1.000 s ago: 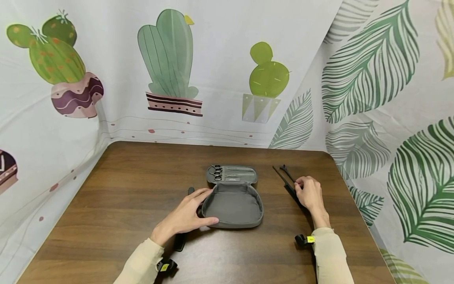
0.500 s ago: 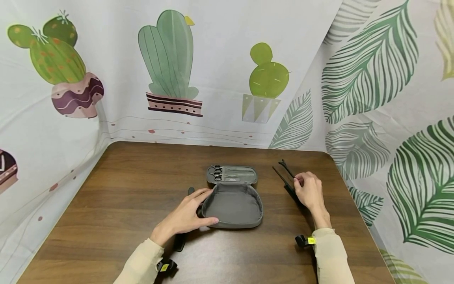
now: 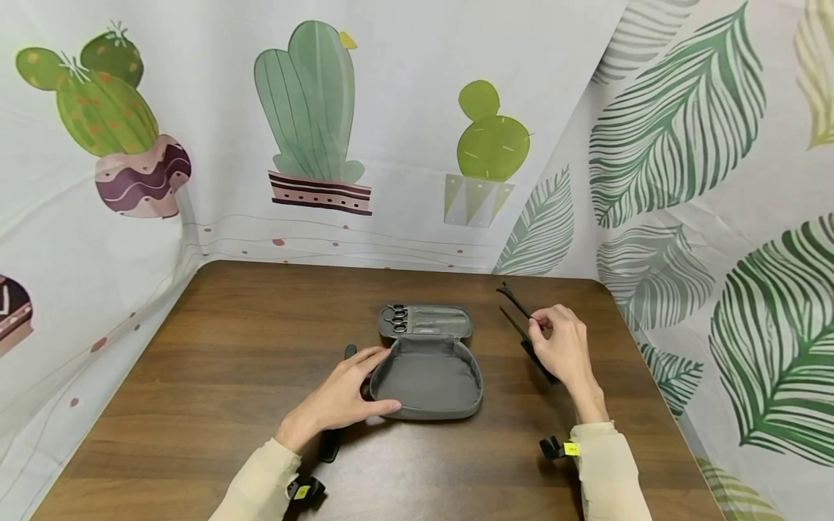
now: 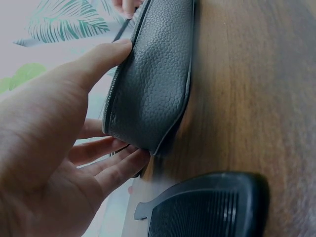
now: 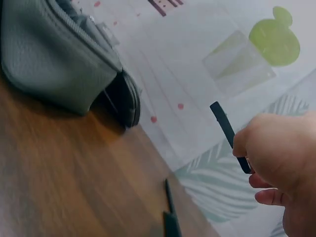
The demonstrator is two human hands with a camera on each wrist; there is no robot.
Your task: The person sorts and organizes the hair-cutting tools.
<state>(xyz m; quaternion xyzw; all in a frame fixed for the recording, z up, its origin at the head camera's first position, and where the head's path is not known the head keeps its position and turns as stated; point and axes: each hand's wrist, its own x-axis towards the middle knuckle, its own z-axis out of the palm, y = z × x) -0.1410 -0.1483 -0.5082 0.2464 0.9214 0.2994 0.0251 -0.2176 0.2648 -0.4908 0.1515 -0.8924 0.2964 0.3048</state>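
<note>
An unzipped grey case (image 3: 426, 376) lies open on the table, its lid laid back. Small scissors (image 3: 399, 316) and other slim tools are in the lid's pocket. My left hand (image 3: 339, 391) grips the left end of the case, thumb at the front rim and fingers at the far side. To the right, my right hand (image 3: 563, 344) pinches a slim black hair clip (image 3: 515, 298) above the table; its forked end points away. Below that hand lies a black rat-tail comb (image 3: 536, 354), partly hidden. A wide black comb (image 4: 207, 207) lies beside the left hand.
The brown wooden table (image 3: 247, 347) ends at a printed fabric wall (image 3: 404, 145) at the back and both sides. A small camera is worn at each wrist, the left one (image 3: 306, 492) close to the wide comb's end.
My right hand has lifted the hair clip and moved it slightly left and away, uncovering more of the rat-tail comb. The left hand and the case have stayed put.
</note>
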